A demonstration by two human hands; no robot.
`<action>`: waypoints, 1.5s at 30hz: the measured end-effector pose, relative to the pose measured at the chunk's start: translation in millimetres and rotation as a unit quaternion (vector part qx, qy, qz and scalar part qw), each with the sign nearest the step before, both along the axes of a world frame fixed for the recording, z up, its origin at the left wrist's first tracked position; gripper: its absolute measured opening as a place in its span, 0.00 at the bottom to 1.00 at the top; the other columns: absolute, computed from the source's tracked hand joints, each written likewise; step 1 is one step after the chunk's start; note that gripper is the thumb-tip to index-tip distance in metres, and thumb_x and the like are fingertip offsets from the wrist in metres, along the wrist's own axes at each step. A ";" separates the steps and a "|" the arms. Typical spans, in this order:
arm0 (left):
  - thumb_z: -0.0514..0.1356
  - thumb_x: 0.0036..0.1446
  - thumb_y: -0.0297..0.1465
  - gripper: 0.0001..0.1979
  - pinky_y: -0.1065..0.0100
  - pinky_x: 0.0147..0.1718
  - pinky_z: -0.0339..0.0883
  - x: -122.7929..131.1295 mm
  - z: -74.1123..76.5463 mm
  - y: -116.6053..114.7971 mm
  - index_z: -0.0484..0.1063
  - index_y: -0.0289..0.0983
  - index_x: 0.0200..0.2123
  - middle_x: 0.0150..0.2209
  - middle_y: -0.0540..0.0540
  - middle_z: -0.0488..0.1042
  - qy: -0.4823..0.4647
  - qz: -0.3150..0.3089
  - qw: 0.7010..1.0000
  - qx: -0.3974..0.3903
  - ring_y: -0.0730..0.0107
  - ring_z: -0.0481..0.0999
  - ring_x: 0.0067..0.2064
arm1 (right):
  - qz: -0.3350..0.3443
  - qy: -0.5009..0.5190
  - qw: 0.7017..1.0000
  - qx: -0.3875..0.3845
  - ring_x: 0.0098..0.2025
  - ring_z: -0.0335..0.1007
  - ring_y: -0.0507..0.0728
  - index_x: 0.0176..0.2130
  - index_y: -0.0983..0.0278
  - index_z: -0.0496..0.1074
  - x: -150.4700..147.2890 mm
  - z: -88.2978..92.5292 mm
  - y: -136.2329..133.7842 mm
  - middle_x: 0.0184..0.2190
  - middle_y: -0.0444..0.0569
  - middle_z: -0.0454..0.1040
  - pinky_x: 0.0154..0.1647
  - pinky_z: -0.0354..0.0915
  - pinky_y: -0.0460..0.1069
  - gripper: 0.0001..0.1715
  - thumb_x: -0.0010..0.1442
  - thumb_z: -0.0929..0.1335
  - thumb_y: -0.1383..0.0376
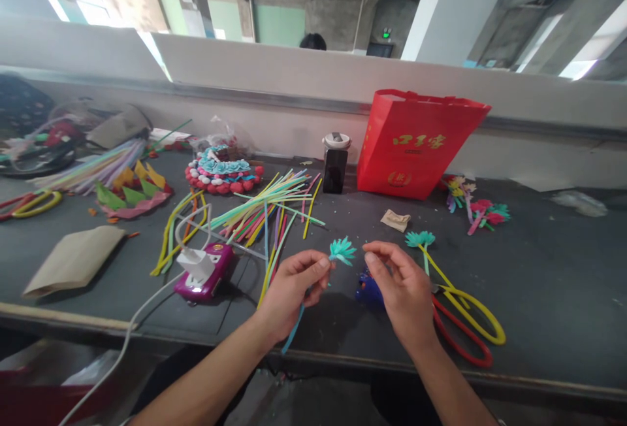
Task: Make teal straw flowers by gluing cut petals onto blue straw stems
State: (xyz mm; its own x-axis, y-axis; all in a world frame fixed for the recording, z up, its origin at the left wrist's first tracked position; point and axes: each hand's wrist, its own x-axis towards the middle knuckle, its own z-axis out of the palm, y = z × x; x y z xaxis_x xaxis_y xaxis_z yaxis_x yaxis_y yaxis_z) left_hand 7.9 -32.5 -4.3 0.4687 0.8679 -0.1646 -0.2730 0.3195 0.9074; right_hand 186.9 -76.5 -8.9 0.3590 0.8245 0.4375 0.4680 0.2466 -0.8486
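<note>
My left hand (298,285) pinches a teal flower (342,251) by its base, and a blue stem (292,332) hangs below the palm. Just right of the flower, my right hand (399,289) has thumb and fingertips pressed together; whatever they hold, if anything, is too small to make out. A dark blue object (368,290) lies partly hidden behind the right hand. Beside that hand are scissors with yellow and red handles (473,325) and a second teal flower (420,239) on a green stem.
Colourful stems (274,207) lie left of centre near a purple power strip (208,276) with a white cable. Behind stand a black phone (335,171) and a red bag (416,145). A brown paper piece (76,259) lies left; finished flowers (482,212) lie right.
</note>
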 end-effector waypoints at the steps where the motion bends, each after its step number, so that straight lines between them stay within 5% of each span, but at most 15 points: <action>1: 0.64 0.54 0.40 0.14 0.75 0.16 0.43 0.0 -0.1 0.4 0.71 0.33 0.32 0.21 0.53 0.66 -0.009 -0.006 1.000 -0.007 0.83 0.57 0.18 | 0.000 0.005 1.000 -0.010 0.40 0.74 0.57 0.40 0.60 0.75 -0.2 -1.1 0.3 0.39 0.48 0.78 0.44 0.68 0.53 0.11 0.61 0.68 0.58; 10: 0.60 0.58 0.36 0.10 0.76 0.14 0.43 3.2 -2.0 -0.1 0.71 0.33 0.32 0.20 0.53 0.67 -0.054 -0.020 0.997 -0.057 0.83 0.58 0.15 | 0.104 0.089 0.986 -0.095 0.40 0.76 0.59 0.41 0.61 0.76 -9.8 -3.3 2.7 0.38 0.49 0.80 0.42 0.70 0.53 0.14 0.58 0.70 0.55; 23: 0.58 0.59 0.38 0.13 0.76 0.14 0.41 11.2 0.2 -5.7 0.66 0.35 0.28 0.19 0.52 0.69 -0.013 -0.022 1.000 -0.018 0.83 0.57 0.14 | 0.151 0.122 0.973 -0.123 0.41 0.77 0.59 0.39 0.62 0.77 -21.6 -4.6 1.8 0.37 0.49 0.81 0.45 0.69 0.52 0.15 0.57 0.71 0.55; 33: 0.55 0.61 0.42 0.15 0.76 0.12 0.45 24.8 -8.7 -7.7 0.64 0.36 0.29 0.21 0.50 0.71 0.051 0.001 0.997 0.060 0.81 0.61 0.14 | 0.064 0.130 0.986 -0.088 0.32 0.71 0.54 0.32 0.62 0.78 -27.0 -14.9 1.3 0.27 0.44 0.77 0.38 0.65 0.48 0.10 0.58 0.71 0.58; 45: 0.56 0.58 0.43 0.16 0.77 0.10 0.42 26.2 -2.7 -7.1 0.67 0.35 0.32 0.18 0.50 0.71 0.049 0.004 0.999 0.012 0.80 0.60 0.12 | 0.011 0.232 0.970 -0.076 0.27 0.62 0.51 0.30 0.63 0.72 -23.4 -16.6 4.6 0.24 0.40 0.69 0.31 0.59 0.46 0.13 0.58 0.69 0.55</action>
